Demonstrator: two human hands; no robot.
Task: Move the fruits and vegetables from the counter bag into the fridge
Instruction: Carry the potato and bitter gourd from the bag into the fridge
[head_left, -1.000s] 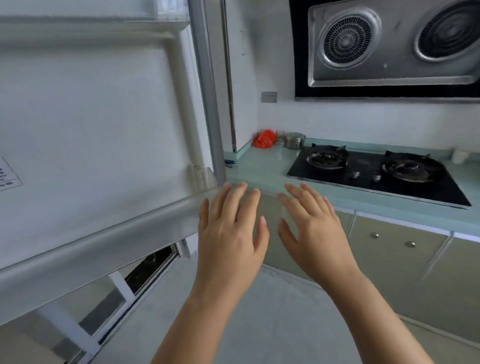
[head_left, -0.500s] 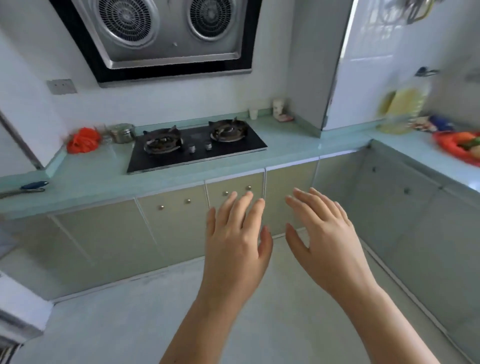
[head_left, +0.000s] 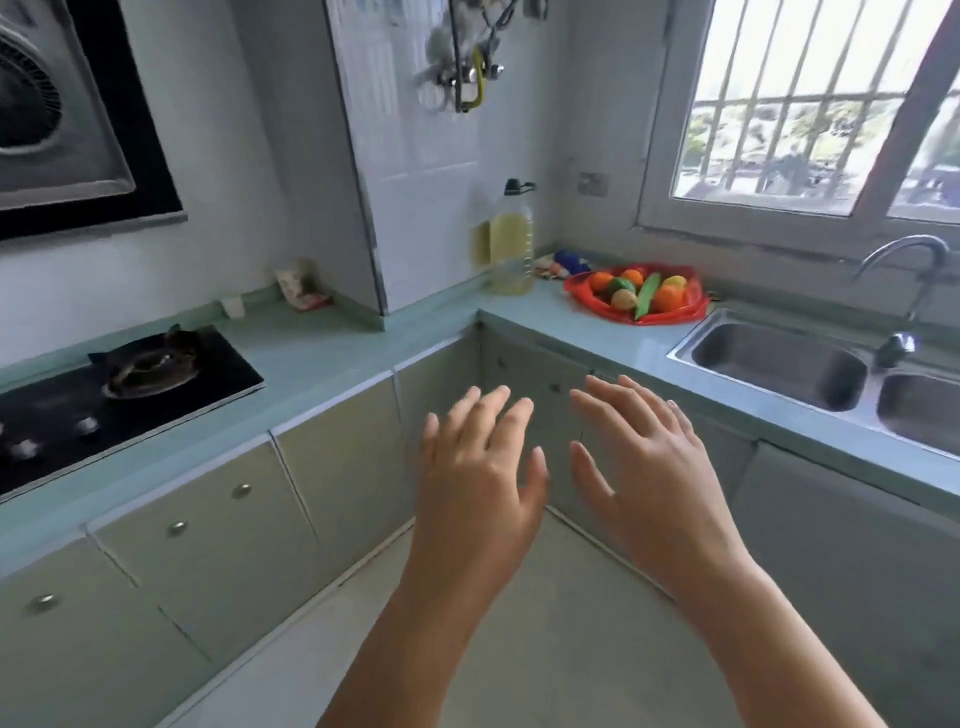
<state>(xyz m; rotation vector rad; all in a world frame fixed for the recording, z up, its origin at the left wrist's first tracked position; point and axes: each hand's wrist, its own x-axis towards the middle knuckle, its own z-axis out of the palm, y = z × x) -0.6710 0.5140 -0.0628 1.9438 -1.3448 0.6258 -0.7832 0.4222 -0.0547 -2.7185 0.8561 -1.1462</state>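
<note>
Bag (head_left: 636, 301) of produce came into full view on the counter (head_left: 332, 353), view having swung right from the fridge door past the hob (head_left: 119, 384).

Red bag lay open at the counter's back edge, between the oil bottle (head_left: 511, 244) and the sink (head_left: 779, 364), holding oranges, a cucumber and other pieces. Left hand (head_left: 478, 467) and right hand (head_left: 654, 457) were both empty, fingers spread, raised over the floor, well apart from the bag. Judged: return trip for the next item; fridge now out of view. Counter otherwise sparse; barred window (head_left: 810, 104) above the sink.
</note>
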